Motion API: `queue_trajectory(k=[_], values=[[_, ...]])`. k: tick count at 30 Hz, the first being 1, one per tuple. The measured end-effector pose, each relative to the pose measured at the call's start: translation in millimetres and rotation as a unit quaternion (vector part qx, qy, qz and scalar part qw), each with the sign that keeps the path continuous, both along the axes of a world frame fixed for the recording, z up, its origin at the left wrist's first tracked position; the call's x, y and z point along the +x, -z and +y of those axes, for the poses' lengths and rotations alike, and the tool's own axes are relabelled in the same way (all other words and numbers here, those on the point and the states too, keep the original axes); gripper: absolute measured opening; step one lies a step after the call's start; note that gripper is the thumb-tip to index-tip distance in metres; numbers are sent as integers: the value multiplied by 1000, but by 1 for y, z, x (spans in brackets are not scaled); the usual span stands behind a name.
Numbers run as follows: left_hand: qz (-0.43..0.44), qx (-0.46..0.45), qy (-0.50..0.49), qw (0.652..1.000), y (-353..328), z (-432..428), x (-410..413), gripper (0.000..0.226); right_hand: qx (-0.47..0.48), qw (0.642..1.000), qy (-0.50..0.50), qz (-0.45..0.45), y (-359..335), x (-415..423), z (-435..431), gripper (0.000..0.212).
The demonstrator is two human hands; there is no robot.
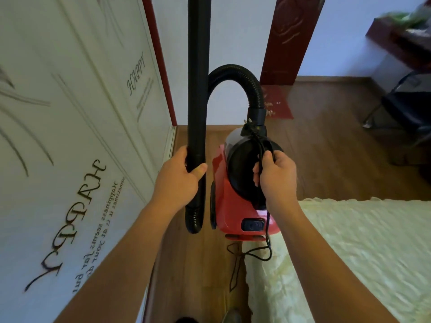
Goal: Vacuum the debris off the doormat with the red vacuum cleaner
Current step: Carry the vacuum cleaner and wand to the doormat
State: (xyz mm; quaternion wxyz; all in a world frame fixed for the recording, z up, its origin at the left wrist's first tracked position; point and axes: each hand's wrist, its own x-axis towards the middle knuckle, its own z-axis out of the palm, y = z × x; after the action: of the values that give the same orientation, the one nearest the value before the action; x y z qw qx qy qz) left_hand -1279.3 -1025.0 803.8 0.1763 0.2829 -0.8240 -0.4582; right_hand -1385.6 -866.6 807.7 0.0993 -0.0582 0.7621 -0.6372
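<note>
The left hand (179,173) is closed round the black wand (197,89), thumb across the front and fingers curled behind. The wand stands upright, its long axis running straight up out of view. Just below the hand it joins a ribbed hose end that curls under.

The right hand (276,176) grips the black handle on top of the red vacuum cleaner (233,206), and its fingers also pinch the black power cord (268,243) against the handle. The cord hangs down past the rocker switch and loops beneath the body. Its plug (248,124) sits up by the hose collar.

The vacuum hangs from that hand over the wooden floor (326,148), between the white lettered panel (70,136) on the left and the cream bedcover (349,252) on the right. Its long axis points away from the person — switch end nearest, pale dust cup and hose collar farthest. What the cup holds cannot be made out.

From the collar the ribbed hose (233,72) arches up and over, passing behind the wand.

Farther on, the red doormat (279,104) lies flat on the floor at the foot of a red door (289,38), with pale specks of debris (269,108) on it — well apart from the vacuum.
</note>
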Motion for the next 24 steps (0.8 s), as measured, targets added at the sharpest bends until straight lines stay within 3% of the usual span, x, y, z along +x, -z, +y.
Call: queue_trajectory(k=[9, 24], values=[[15, -1, 24, 1000, 5, -79, -145, 27, -5, 999, 41, -24, 0, -137, -66, 31], [12, 4, 159, 987, 14, -205, -445, 25, -31, 974, 219, -40, -4, -384, -162, 29]])
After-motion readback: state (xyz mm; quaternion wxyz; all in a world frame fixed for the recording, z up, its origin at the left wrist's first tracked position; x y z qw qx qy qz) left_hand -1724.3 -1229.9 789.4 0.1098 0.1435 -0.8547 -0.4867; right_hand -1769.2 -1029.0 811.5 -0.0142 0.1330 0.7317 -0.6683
